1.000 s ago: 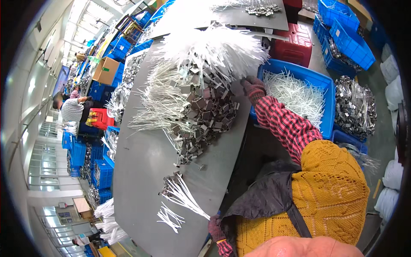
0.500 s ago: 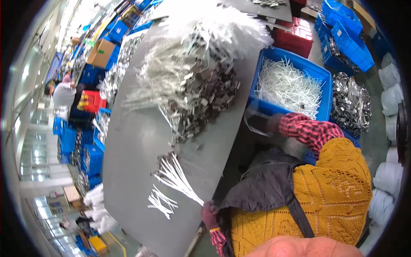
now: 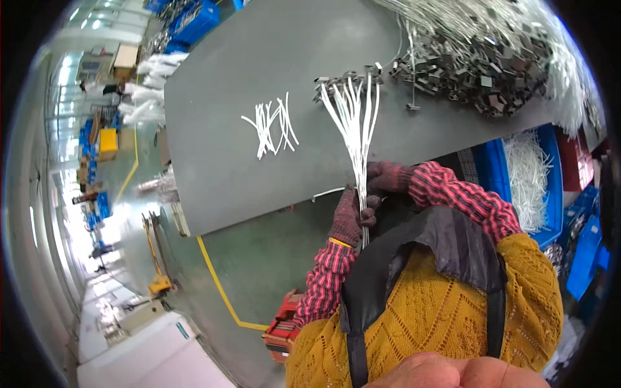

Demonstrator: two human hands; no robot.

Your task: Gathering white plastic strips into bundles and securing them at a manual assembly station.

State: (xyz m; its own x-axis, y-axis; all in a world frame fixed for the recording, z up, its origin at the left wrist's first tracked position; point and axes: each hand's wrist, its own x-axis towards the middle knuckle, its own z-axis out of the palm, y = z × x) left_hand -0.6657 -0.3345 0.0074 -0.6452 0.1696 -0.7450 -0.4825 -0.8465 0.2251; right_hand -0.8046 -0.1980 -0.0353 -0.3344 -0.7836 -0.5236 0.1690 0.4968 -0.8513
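Observation:
A fanned bundle of white flat cables (image 3: 352, 132) lies over the table edge, its dark connector ends (image 3: 346, 81) on the tabletop. My left hand (image 3: 349, 216), in a dark maroon knit glove, is wrapped round the gathered lower part of the bundle, whose tails hang toward my body. My right hand (image 3: 388, 176), gloved alike, is closed against the bundle's right side just above the left; its fingertips are partly hidden. A thin white strip (image 3: 328, 193) sticks out left of the bundle at the table edge.
Short loose white strips (image 3: 272, 126) lie on the grey table (image 3: 220, 174). A large heap of cables with dark connectors (image 3: 479, 71) covers its far right. A blue bin (image 3: 553, 187) of white strips stands at right. A red crate (image 3: 283, 326) is on the floor at lower left.
My view has turned toward the table's left end. My right hand has come from beside the blue bin to the bundle. The left hand now grips the bundle, which is drawn over the edge.

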